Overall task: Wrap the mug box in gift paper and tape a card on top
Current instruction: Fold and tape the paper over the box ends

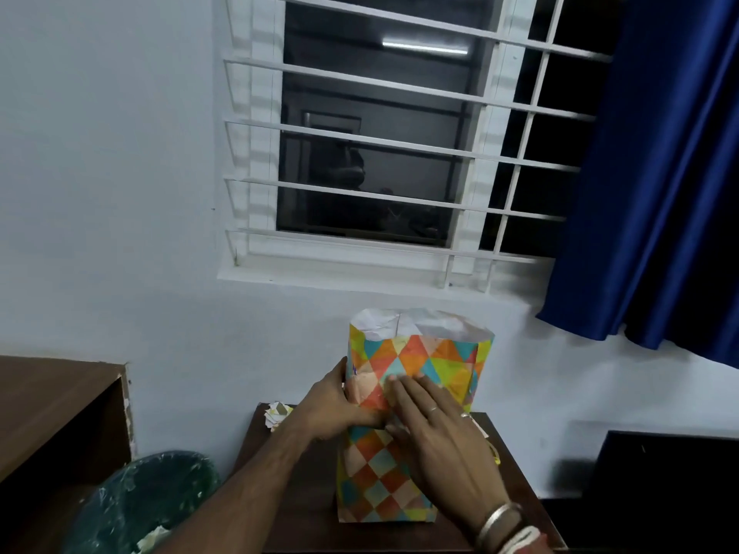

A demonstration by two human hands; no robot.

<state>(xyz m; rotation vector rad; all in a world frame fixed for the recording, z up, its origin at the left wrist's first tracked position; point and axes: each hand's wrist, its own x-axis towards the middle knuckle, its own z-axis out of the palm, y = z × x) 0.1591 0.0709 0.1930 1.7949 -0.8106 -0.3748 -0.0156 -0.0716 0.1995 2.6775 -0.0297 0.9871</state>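
The mug box [434,363] stands upright on the dark table [298,493] by the wall. It is sheathed in triangle-patterned gift paper [376,487], whose top end is unfolded. The left hand [334,407] grips its left edge, thumb up the side. The right hand [438,439] lies flat, fingers straight, pressing the paper's front.

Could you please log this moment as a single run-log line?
phase: wrapping | left hand: grips wrapped mug box side | right hand: flat, pressing box front | upper end: open
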